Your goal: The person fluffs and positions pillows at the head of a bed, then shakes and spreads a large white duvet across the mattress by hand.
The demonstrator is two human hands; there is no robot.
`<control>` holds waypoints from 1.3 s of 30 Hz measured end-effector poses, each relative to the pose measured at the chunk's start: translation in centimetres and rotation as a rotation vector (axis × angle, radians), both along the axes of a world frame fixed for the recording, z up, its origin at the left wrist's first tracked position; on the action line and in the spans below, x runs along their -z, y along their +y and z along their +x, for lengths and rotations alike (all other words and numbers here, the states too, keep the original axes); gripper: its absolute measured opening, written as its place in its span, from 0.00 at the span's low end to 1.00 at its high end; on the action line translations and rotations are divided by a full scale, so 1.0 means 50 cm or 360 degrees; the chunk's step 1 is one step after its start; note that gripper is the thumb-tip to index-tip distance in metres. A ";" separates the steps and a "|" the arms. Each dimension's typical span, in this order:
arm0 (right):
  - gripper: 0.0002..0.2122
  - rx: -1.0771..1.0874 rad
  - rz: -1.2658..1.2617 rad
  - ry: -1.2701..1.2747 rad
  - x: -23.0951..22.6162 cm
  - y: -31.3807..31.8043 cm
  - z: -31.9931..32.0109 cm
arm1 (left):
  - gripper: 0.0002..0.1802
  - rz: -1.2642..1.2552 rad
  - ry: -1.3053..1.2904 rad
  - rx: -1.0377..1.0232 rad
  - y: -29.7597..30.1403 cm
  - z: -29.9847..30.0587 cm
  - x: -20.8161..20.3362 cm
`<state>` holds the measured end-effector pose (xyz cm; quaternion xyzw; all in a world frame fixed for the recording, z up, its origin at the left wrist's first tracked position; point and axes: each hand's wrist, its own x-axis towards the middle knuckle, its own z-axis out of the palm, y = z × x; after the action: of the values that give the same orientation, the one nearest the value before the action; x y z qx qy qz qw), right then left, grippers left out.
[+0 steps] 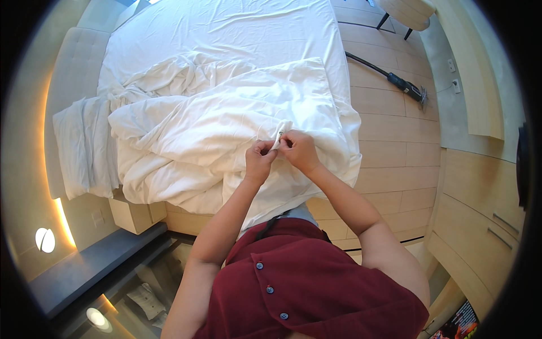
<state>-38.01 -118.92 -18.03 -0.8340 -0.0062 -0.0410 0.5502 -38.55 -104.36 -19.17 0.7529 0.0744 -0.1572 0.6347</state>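
A rumpled white duvet cover (214, 121) lies over the near half of the bed, its folds spilling over the near edge toward me. My left hand (260, 158) pinches the cover's edge between thumb and fingers. Close beside it, my right hand (299, 150) grips the same edge, where a small dark round fastener (280, 133) shows on the cloth. The two hands almost touch, and the fingertips partly hide the cloth between them.
A white pillow (86, 148) rests at the left by the padded headboard (73, 62). On the wooden floor (389, 135) to the right lies a dark stick vacuum cleaner (402, 85). A chair (407, 12) stands far right; drawers (474, 209) line the right wall. A bedside cabinet (131, 212) is at the near left.
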 end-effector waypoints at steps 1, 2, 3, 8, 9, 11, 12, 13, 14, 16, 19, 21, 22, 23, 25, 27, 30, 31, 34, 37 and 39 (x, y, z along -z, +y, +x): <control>0.04 0.0014 0.0045 0.0058 0.002 -0.004 0.001 | 0.10 -0.0012 0.0024 0.0015 0.002 -0.001 0.001; 0.04 0.0027 0.0091 0.0117 0.005 -0.011 0.002 | 0.11 -0.0023 0.0047 0.0029 0.005 -0.003 0.003; 0.05 0.0040 0.0136 0.0175 0.009 -0.017 0.002 | 0.11 -0.0035 0.0071 0.0043 0.006 -0.002 0.001; 0.05 0.0130 0.0286 0.0297 0.035 -0.045 -0.004 | 0.12 -0.0304 0.0253 -0.0017 0.006 0.000 -0.001; 0.05 0.0148 0.0320 0.0286 0.035 -0.046 -0.004 | 0.12 -0.0324 0.0288 -0.0014 0.009 0.001 0.003; 0.05 0.0058 0.0337 0.0286 0.032 -0.038 -0.014 | 0.11 -0.0328 0.0291 -0.0077 0.007 -0.003 0.011; 0.06 0.0016 0.0345 0.0288 0.028 -0.033 -0.020 | 0.11 -0.0330 0.0296 -0.0106 0.002 -0.005 0.011; 0.05 0.0004 0.0355 0.0287 0.026 -0.030 -0.022 | 0.10 -0.0269 0.0263 -0.0102 -0.005 -0.006 0.012; 0.05 -0.0008 0.0365 0.0285 0.025 -0.027 -0.023 | 0.09 -0.0208 0.0229 -0.0098 -0.013 -0.007 0.013; 0.05 -0.0014 0.0351 0.0283 0.024 -0.027 -0.026 | 0.08 -0.0071 0.0221 -0.0060 -0.016 -0.005 0.015; 0.05 -0.0080 0.0242 0.0141 0.009 -0.027 -0.025 | 0.08 0.0002 0.0308 -0.0012 -0.008 0.002 0.004; 0.05 -0.0222 0.0120 -0.0153 -0.013 -0.032 -0.024 | 0.08 -0.0156 0.0371 -0.0044 -0.008 0.004 -0.015; 0.05 -0.0237 0.0115 -0.0209 -0.011 -0.027 -0.021 | 0.08 -0.0195 0.0383 -0.0045 -0.006 0.005 -0.024; 0.05 -0.0253 0.0110 -0.0265 -0.009 -0.019 -0.015 | 0.09 -0.0235 0.0396 -0.0046 -0.001 0.005 -0.031; 0.05 -0.0319 0.0122 -0.0290 -0.007 -0.016 -0.001 | 0.09 -0.0310 0.0404 -0.0054 0.010 0.002 -0.038; 0.05 -0.0414 0.0153 -0.0210 -0.010 -0.019 0.007 | 0.09 -0.0383 0.0414 -0.0061 0.019 -0.004 -0.039; 0.05 -0.0466 0.0104 -0.0169 -0.030 -0.018 0.011 | 0.10 -0.0443 0.0396 -0.0059 0.027 -0.006 -0.042; 0.04 -0.0469 0.0066 -0.0223 -0.028 -0.018 0.011 | 0.10 -0.0468 0.0387 -0.0074 0.026 -0.007 -0.043; 0.04 -0.0457 -0.0031 -0.0313 -0.015 -0.018 0.005 | 0.08 -0.0485 0.0351 -0.0112 0.014 -0.011 -0.051; 0.03 -0.0400 -0.0074 -0.0329 -0.007 -0.015 -0.007 | 0.07 -0.0386 0.0294 -0.0137 0.002 -0.013 -0.054; 0.03 -0.0368 -0.0080 -0.0413 -0.007 -0.010 -0.013 | 0.06 -0.0326 0.0261 -0.0152 0.001 -0.017 -0.045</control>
<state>-38.64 -119.44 -17.70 -0.8289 -0.1741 -0.0847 0.5247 -39.38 -104.32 -16.90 0.6643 0.1453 -0.1945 0.7069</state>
